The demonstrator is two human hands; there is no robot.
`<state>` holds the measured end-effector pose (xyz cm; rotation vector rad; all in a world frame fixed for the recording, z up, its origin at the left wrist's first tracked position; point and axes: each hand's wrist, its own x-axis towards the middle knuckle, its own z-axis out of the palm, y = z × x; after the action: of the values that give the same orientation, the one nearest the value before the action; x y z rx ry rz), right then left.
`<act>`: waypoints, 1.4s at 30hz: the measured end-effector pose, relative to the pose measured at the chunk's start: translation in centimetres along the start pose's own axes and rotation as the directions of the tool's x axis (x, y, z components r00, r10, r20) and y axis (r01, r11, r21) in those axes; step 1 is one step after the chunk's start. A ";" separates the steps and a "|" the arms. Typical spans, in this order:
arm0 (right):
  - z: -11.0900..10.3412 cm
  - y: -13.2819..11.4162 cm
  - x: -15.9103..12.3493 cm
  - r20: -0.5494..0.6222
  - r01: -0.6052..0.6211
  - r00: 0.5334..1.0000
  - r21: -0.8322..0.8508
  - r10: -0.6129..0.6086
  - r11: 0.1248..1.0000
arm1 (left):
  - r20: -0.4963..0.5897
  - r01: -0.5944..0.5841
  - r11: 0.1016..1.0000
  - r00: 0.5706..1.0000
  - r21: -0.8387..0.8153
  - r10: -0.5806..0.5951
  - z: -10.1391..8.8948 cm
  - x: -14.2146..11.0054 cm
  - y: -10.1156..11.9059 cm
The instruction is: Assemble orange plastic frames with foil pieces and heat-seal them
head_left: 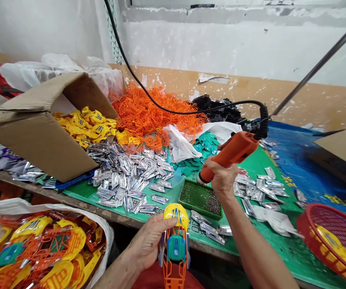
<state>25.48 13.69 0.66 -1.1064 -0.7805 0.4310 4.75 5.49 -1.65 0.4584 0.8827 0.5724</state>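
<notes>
As my left hand (pixel 150 241) grips the plastic toy car (pixel 175 245) steady, my right hand (pixel 221 178) closes around the orange electric screwdriver (pixel 230 154), best kept controlled above the green screw tray (pixel 200 199).

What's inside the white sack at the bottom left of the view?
The white sack holds a heap of orange, yellow and teal plastic toy parts; whatever lies beneath the top layer is covered by them.

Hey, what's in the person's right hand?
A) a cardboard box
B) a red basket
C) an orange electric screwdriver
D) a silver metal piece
C. The right hand is wrapped around the orange corded electric screwdriver, while the left hand holds the plastic toy.
</notes>
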 end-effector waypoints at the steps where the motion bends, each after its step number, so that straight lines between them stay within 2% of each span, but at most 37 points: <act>1: 0.0 0.0 0.0 0.003 -0.002 1.000 0.000 0.002 1.000 | -0.003 0.002 1.000 1.000 -0.001 -0.002 0.0 0.0 0.0; 6: 0.0 0.2 0.0 0.011 -0.007 1.000 -0.003 0.007 1.000 | -0.021 0.001 1.000 1.000 0.007 -0.001 -0.1 0.1 0.0; 16: 0.1 0.4 -0.1 0.025 0.017 1.000 -0.029 -0.016 0.999 | 0.037 -0.001 0.999 0.999 0.033 -0.001 -0.1 0.0 -0.1; 33: -0.3 0.1 -0.1 0.030 0.008 1.000 0.005 -0.008 1.000 | 0.021 0.007 1.000 1.000 0.028 -0.008 0.2 0.0 0.2; 42: -0.2 -0.4 -0.5 0.030 -0.003 1.000 0.006 0.002 1.000 | 0.027 0.005 1.000 1.000 -0.020 -0.005 0.1 0.3 0.1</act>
<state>25.26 13.05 0.83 -1.0979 -0.8042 0.4528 4.91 5.74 -1.72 0.4448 0.8519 0.5690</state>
